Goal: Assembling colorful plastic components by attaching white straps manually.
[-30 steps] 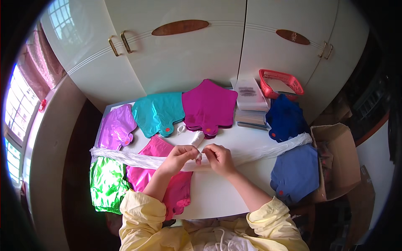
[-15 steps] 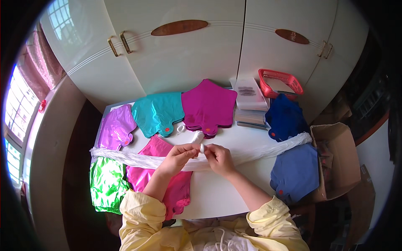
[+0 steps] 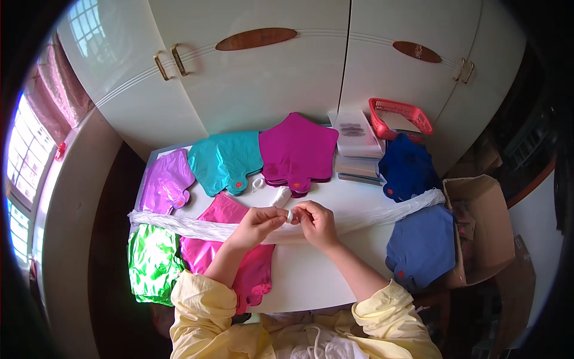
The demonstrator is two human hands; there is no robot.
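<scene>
My left hand (image 3: 258,225) and my right hand (image 3: 317,221) meet over the middle of a white table (image 3: 311,275). Together they pinch a small white balloon (image 3: 282,200) whose body sticks up past my fingertips. A long strip of crumpled clear plastic (image 3: 191,226) runs across the table under both hands, from the left edge to the right. A pink foil balloon (image 3: 251,266) lies flat under my left forearm.
Flat foil balloons ring the table: purple (image 3: 166,179), teal (image 3: 227,160), magenta star (image 3: 297,149), green (image 3: 150,263), dark blue (image 3: 408,169), lighter blue (image 3: 423,245). Clear boxes (image 3: 356,134) and a red basket (image 3: 399,116) stand behind. A cardboard box (image 3: 478,233) sits right. White cupboard doors (image 3: 269,72) rise beyond.
My hands have stayed at the table's middle, with small finger movements; the small white balloon now shows above my fingertips.
</scene>
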